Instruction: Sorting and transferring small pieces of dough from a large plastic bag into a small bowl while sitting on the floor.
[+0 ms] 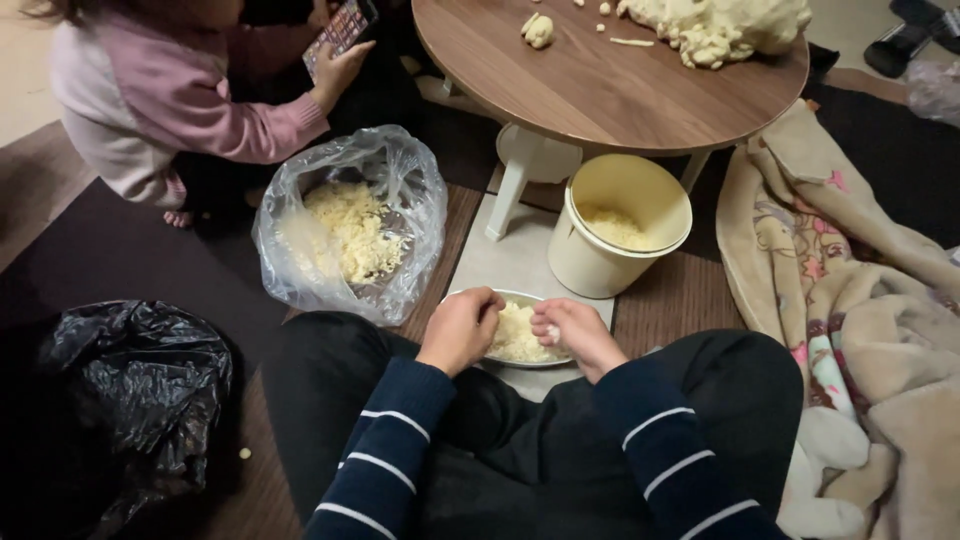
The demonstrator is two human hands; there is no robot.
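Black bag, blanket, round table, another person's sleeve.

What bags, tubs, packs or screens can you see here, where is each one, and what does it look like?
Clear plastic bag: left of the table leg, holding pale yellow crumbs.
Black plastic bag: far left, crumpled.
Cream tub: under the round table, open.
Flat card: top, in another person's hand, multicoloured grid.

Tight working pocket over the bowl, hemmed on most sides.

Crowded by clear bag to the left front, yellow bucket to the right front, table leg between them. Open passage only along the pale floor strip toward that leg. Blanket blocking the right, black bag far left.
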